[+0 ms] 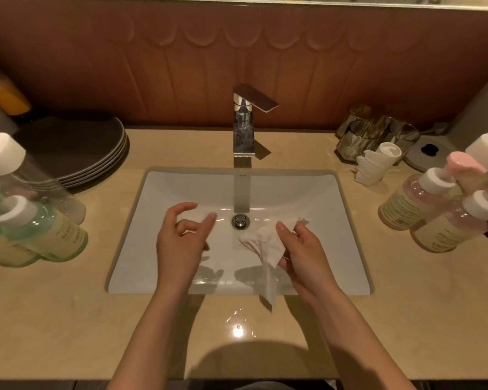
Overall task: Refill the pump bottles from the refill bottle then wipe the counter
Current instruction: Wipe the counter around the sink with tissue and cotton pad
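White tissue (261, 243) sits pinched in my right hand (302, 254), thumb on top, fingers curled under, with a tail hanging toward the near rim of the sink (350, 249). My left hand (181, 240) hovers beside it over the basin, fingers half-curled, thumb and forefinger apart, holding nothing.

Progress, my read: refilling looks done, since every pump is seated. The wipe is not begun. The tissue is over the sink, not on the counter (68, 319), and a wet shine (237, 319) sits on the near counter.

Containers:
- green bottles (48, 235), left: green liquid up to the shoulders.
- pink bottles (412, 204), right: pink liquid likewise.
- clear bottle (0, 153), white cap, left edge: maybe the refill bottle, level cannot tell.
- plates (90, 147): stacked far left.
- glasses (378, 136): far right, look empty.
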